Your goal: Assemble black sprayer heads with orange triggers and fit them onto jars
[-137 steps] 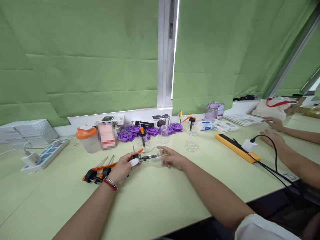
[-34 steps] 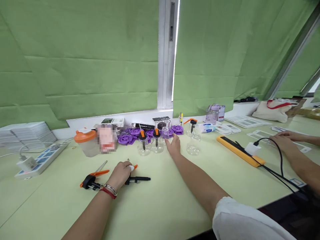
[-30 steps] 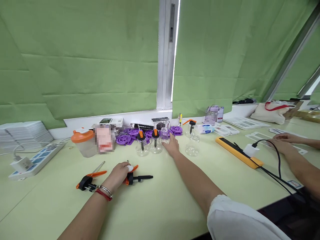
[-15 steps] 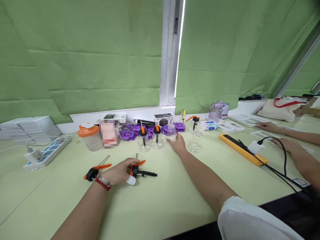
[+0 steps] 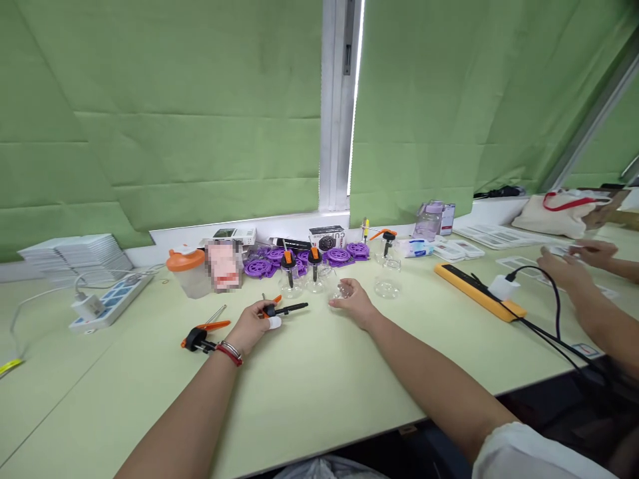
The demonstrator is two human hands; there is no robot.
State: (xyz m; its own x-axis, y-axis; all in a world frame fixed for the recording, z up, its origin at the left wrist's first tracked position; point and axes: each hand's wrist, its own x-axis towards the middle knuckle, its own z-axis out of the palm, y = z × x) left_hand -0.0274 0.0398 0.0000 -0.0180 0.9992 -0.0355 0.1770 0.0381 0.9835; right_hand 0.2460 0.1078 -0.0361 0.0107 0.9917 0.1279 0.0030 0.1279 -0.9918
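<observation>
My left hand point(image 5: 252, 327) is closed on a black pump top point(image 5: 270, 311) with an orange lever; its black tube points right. A white covering wraps one of my left fingertips. In the fingers of my right hand point(image 5: 357, 304) is a small clear glass bottle point(image 5: 341, 291), tilted, its mouth toward the left. A second pump top point(image 5: 196, 340) lies on the table beside my left wrist. Two glass bottles with such tops, one left point(image 5: 290, 285) and one right point(image 5: 315, 281), stand behind my hands. To the right is a glass bottle without a top point(image 5: 388, 286).
Purple plastic parts point(image 5: 259, 266) and boxes line the back. An orange-lidded cup point(image 5: 187, 273) and a white power strip point(image 5: 112, 303) stand left. At right lies a yellow power strip point(image 5: 476, 291) with cables; beyond it are another person's hands point(image 5: 564, 269).
My right hand has brought the glass bottle nearer and tipped it. My left hand has lifted the pump top and turned it slightly. The other person's hands have come closer together.
</observation>
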